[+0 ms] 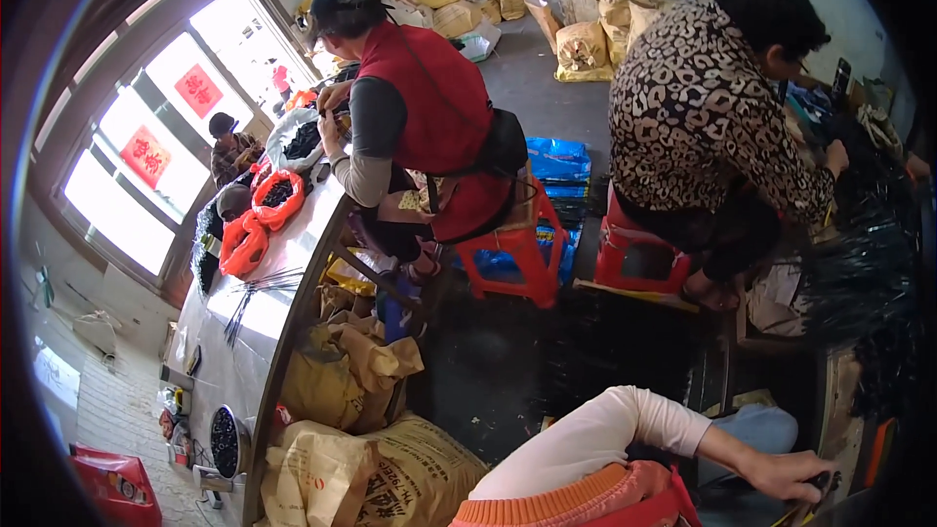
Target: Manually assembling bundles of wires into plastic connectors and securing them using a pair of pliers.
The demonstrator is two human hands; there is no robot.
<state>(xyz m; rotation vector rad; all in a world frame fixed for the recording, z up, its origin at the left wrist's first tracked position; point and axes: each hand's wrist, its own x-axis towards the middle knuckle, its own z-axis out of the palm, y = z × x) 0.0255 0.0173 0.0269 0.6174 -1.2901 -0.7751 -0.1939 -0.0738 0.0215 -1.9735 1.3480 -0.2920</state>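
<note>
My left hand (789, 476) is at the lower right, at the end of a bent arm in a pale sleeve. Its fingers close round a small dark thing (828, 480) at the edge of the bench; its kind cannot be made out. Beside the hand lie an orange strip (879, 452) and a wooden board edge (841, 410). A pile of glossy black strips (859, 278) covers the bench farther up. My right hand does not show.
A person in leopard print (703, 107) sits on a red stool (625, 249) by the black strips. Another in a red vest (429, 107) works at a long table (283, 317) with orange bags (244, 242). Paper sacks (420, 468) crowd beneath it.
</note>
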